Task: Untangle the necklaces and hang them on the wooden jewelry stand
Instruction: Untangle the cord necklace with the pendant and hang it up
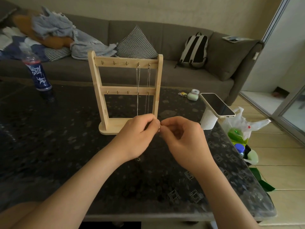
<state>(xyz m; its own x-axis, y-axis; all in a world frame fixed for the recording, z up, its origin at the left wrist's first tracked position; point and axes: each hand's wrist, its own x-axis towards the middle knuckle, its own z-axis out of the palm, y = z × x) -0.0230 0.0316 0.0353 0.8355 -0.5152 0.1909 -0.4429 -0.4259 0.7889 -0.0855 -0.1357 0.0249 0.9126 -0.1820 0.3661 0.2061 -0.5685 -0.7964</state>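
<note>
Your left hand (138,134) and right hand (183,138) meet fingertip to fingertip just above a dark speckled stone-pattern table (49,146). Both have curled fingers pinching the small clasp end of a thin silver chain necklace (159,128). A short length of it dangles below your left wrist, near the tabletop. Directly behind your hands stands a pale wooden jewelry stand (96,80) with two crossbars of small hooks, upright on its rounded base. Two more fine silver chains hang from the top bar, the first hung chain (138,90) on the fourth hook from the left and the second hung chain (148,90) on the fifth. To the right, a cream-cased smartphone (217,104) lies across a white paper roll (208,121). A blue-labelled plastic bottle (38,71) stands at the far left.
</note>
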